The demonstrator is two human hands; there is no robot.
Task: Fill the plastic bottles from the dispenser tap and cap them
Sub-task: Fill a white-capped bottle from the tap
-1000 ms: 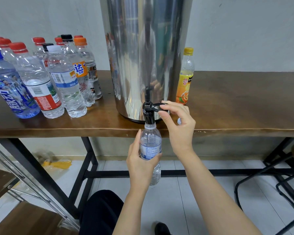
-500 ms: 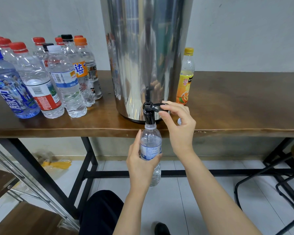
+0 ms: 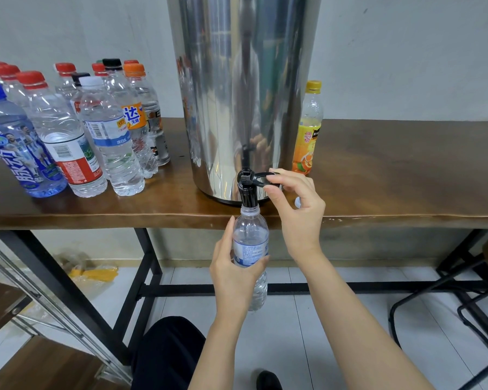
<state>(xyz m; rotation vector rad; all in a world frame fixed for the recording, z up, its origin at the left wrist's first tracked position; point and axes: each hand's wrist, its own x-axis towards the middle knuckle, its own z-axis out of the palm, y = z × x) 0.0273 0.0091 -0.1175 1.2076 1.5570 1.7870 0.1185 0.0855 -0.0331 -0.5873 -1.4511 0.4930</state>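
1. Left hand (image 3: 233, 277) grips the clear bottle (image 3: 251, 240) round its labelled middle: thumb on the left side, fingers curled round the right.
2. Bottle is upright, uncapped and below the desk edge. Its mouth is right under the black tap (image 3: 247, 192); touching or just inside the spout, can't tell.
3. Right hand (image 3: 299, 212) sits at 1 o'clock from the bottle. Thumb and forefinger pinch the tap's loop lever (image 3: 261, 179), which points to 3 o'clock. Other fingers are loosely curled.
4. Water level in the bottle: unreadable.
5. Tap is at the bottom front of the steel dispenser (image 3: 243, 94), which stands at the front edge of the desk (image 3: 392, 187).
6. At 3 o'clock of the dispenser, just beside it: orange drink bottle (image 3: 307, 136), yellow cap on.
7. At 9 o'clock, apart from the dispenser: cluster of capped bottles (image 3: 96, 142) with red, blue, white, black and orange caps.
8. At 6 o'clock, under the desk: black frame, tiled floor, a dark trouser knee.
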